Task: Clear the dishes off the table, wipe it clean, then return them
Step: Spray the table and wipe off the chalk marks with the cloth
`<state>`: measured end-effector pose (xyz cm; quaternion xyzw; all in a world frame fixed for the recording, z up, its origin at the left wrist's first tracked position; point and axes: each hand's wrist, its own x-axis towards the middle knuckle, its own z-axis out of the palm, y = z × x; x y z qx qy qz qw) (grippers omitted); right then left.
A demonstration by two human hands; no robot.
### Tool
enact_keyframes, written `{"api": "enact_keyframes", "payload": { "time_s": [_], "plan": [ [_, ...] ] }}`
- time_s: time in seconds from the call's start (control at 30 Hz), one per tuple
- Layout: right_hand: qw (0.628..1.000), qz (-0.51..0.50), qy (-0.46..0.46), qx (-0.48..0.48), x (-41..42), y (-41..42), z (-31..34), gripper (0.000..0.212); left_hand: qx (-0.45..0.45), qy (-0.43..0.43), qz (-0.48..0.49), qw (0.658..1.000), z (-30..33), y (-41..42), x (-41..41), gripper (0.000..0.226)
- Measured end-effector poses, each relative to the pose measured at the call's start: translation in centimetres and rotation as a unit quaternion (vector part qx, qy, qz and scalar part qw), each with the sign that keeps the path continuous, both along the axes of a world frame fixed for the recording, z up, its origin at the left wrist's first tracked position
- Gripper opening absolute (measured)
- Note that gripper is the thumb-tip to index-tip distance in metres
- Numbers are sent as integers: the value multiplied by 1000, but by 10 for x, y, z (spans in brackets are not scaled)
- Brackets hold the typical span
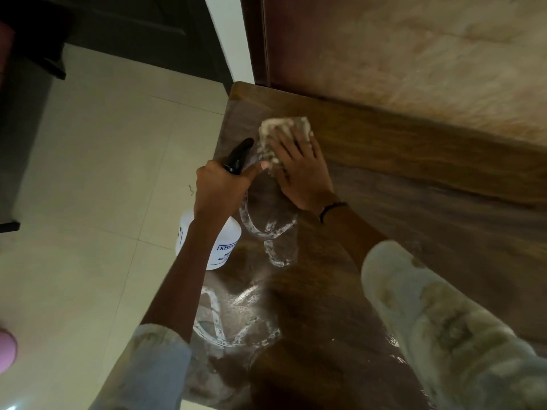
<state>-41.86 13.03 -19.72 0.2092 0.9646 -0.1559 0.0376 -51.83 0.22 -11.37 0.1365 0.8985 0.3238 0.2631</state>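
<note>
Nearest the camera, two pale rolled-up sleeves (438, 329) framed a dark wooden worktop (414, 220), whose near-left part was wet with curving white foam streaks (268, 229). The left hand (220, 189) was curled closed around the neck of a white spray bottle (207, 241), which hung at the worktop's left edge, over the pale tiled floor (97, 179); its black trigger nozzle (238, 156) stuck up toward the far side, above the fist. Just right of it and a little farther away, the right hand (299, 173), with a dark band (331, 210) at the wrist, lay flat with fingers spread, pressing down on a crumpled off-white cloth (281, 130) near the far-left corner of the worktop. Beyond the cloth, the far edge met a marbled beige wall panel (429, 69) framed in dark wood.
</note>
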Motion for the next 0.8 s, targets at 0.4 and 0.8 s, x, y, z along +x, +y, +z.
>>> {"api": "enact_keyframes", "payload": {
  "time_s": [0.4, 0.8],
  "plan": [
    [996, -92, 0, 11, -13, 49, 0, 55, 14, -11, 1, 1000, -3, -11, -19, 39],
    [999, 42, 5, 18, 28, 27, 6, 53, 15, 7, 14, 1000, -7, -4, -31, 48]
  ]
}}
